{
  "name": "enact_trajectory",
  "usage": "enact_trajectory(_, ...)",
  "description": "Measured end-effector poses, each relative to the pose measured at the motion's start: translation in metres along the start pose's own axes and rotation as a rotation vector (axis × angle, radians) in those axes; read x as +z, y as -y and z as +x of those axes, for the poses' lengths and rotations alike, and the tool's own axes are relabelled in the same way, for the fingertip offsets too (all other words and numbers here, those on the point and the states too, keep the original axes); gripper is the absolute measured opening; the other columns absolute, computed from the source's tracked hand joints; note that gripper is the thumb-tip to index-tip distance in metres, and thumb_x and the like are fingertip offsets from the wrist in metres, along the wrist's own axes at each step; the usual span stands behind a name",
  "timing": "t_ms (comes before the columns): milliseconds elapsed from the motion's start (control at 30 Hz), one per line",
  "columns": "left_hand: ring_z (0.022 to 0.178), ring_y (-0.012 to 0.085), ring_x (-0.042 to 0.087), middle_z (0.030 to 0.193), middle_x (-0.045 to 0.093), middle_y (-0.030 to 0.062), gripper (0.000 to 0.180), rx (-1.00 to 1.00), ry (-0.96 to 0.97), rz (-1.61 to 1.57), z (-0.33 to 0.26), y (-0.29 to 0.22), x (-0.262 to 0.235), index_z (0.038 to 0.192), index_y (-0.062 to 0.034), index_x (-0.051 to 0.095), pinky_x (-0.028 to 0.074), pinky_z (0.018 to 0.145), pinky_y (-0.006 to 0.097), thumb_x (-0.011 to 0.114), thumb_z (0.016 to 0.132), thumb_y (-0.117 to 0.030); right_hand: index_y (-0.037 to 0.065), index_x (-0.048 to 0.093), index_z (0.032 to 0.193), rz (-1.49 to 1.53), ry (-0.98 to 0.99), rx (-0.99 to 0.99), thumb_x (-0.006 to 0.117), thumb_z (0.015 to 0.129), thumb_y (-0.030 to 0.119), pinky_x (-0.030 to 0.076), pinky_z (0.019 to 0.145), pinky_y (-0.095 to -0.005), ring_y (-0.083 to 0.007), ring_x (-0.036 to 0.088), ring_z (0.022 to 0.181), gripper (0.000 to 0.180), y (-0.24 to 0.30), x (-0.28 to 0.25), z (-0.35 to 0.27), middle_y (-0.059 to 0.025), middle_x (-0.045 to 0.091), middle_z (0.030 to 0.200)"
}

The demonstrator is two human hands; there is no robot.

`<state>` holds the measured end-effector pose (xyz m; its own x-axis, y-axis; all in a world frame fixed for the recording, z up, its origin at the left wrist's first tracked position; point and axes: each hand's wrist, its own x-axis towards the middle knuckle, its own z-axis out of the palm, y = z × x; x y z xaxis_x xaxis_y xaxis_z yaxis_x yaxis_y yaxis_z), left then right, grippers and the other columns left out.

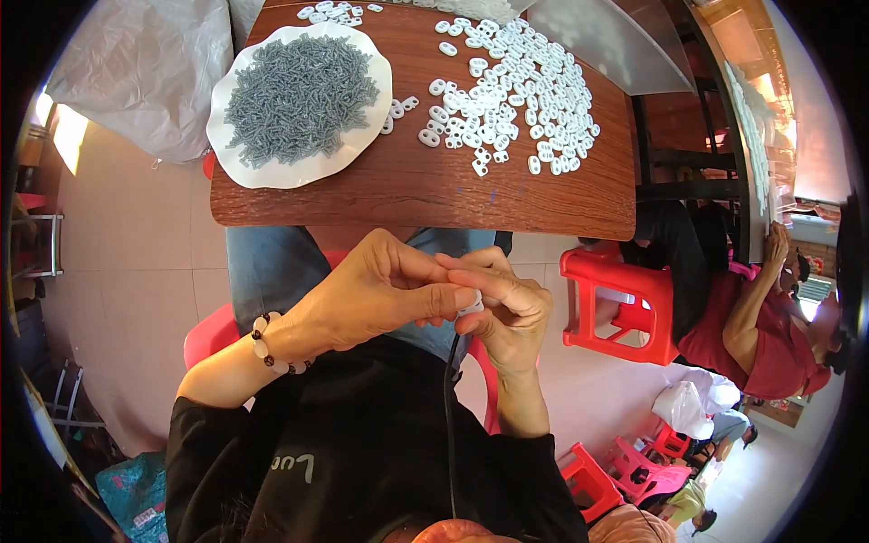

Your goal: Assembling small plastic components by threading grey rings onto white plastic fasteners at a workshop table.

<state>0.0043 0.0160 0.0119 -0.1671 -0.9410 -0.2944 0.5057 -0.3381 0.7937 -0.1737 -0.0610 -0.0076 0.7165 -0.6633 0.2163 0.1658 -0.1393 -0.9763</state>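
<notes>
Small white piece (472, 305): pinched between left hand (385, 288) and right hand (512, 314), fingers nearly closed; long axis and direction hidden by fingertips. Placed beyond, on tabletop (389, 201): scalloped plate (220, 131), grey pegs (300, 95), white ovals (559, 95).

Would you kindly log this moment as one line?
Left hand: pinching white piece | Right hand: pinching same piece | Scalloped plate: grey pieces, on table | Loose white pieces: table, right of plate

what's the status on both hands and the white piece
Left fingers and right fingers on small white piece. Piece partly covered. Black cord runs close by in view; nothing else visibly in the way.
</notes>
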Motion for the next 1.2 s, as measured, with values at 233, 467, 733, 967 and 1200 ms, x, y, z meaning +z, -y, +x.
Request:
enact_trajectory(233, 0.065, 0.0059, 0.054, 0.077, 0.066, 0.0043, 0.016, -0.023, -0.024, -0.024, -0.002, -0.001, 0.002, 0.090, 0.0029, 0.073, 0.042, 0.057, 0.021, 0.070, 0.088, -0.013, -0.003, 0.069, 0.105, -0.007, -0.032, -0.028, 0.081, 0.068, 0.021, 0.050, 0.079, -0.0308, -0.0217, 0.061, 0.092, 0.046, -0.006, 0.004, -0.003, -0.0140, 0.070, 0.105)
enact_trajectory(467, 0.067, 0.0061, 0.055, 0.076, 0.066, 0.0045, 0.016, -0.011, -0.055, -0.048, 0.000, 0.001, 0.004, 0.087, 0.0026, 0.073, 0.043, 0.059, 0.020, 0.070, 0.087, -0.013, -0.004, 0.069, 0.103, -0.094, -0.107, -0.079, 0.077, 0.075, 0.012, 0.050, 0.078, -0.0314, -0.0232, 0.062, 0.087, 0.033, -0.010, 0.008, -0.005, -0.0149, 0.070, 0.094)
enact_trajectory(733, 0.067, 0.0059, 0.055, 0.079, 0.065, 0.0023, 0.024, 0.012, -0.087, -0.070, 0.013, 0.013, -0.003, 0.087, 0.0006, 0.073, 0.044, 0.062, 0.021, 0.066, 0.092, -0.022, -0.007, 0.065, 0.108, 0.121, -0.196, 0.090, 0.072, 0.084, 0.028, 0.052, 0.085, -0.0369, -0.0250, 0.063, 0.093, 0.043, -0.021, 0.012, -0.001, -0.0163, 0.063, 0.097)
enact_trajectory(967, 0.069, 0.0069, 0.054, 0.075, 0.064, 0.0021, 0.029, 0.093, -0.044, -0.145, 0.029, 0.008, -0.002, 0.088, 0.0005, 0.072, 0.044, 0.064, 0.023, 0.062, 0.095, -0.026, -0.004, 0.053, 0.130, 0.222, -0.141, 0.071, 0.069, 0.087, 0.031, 0.047, 0.090, -0.0348, -0.0244, 0.059, 0.108, 0.057, -0.020, -0.001, 0.007, -0.0247, 0.058, 0.123)
enact_trajectory(1200, 0.071, 0.0075, 0.055, 0.079, 0.064, 0.0013, 0.028, 0.083, -0.027, -0.181, 0.036, 0.016, -0.006, 0.089, -0.0009, 0.070, 0.045, 0.066, 0.023, 0.060, 0.095, -0.026, -0.006, 0.049, 0.132, 0.249, -0.092, 0.066, 0.069, 0.087, 0.017, 0.049, 0.086, -0.0322, -0.0170, 0.057, 0.098, 0.055, -0.015, -0.006, 0.010, -0.0172, 0.054, 0.127)
